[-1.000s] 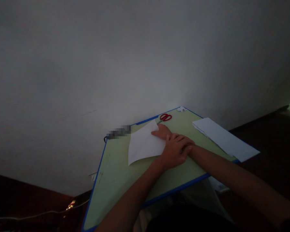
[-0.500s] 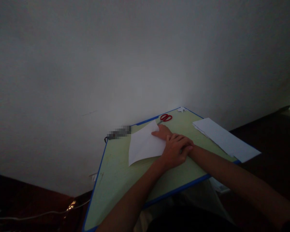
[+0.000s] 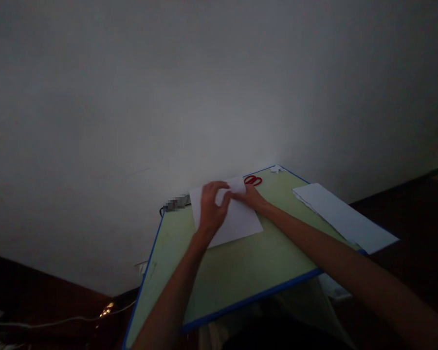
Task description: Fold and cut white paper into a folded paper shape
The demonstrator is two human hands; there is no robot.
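A white sheet of paper (image 3: 237,221) lies on a green board with a blue rim (image 3: 237,272). My left hand (image 3: 211,209) grips the sheet's far part near its top edge, fingers curled over it. My right hand (image 3: 251,196) presses on the sheet's far right corner, fingers flat. Both hands meet at the far edge of the paper. Red-handled scissors (image 3: 253,180) lie just beyond my right hand, near the wall.
A stack of long white paper strips (image 3: 345,217) lies on the board's right side, overhanging the edge. A small white scrap (image 3: 276,168) sits at the far corner. A white wall stands right behind the board. A cable (image 3: 58,322) runs along the dark floor at left.
My left hand has lifted off my right hand and moved left and forward to the sheet's far edge. The sheet has turned and shifted toward the wall. The right hand stays on it.
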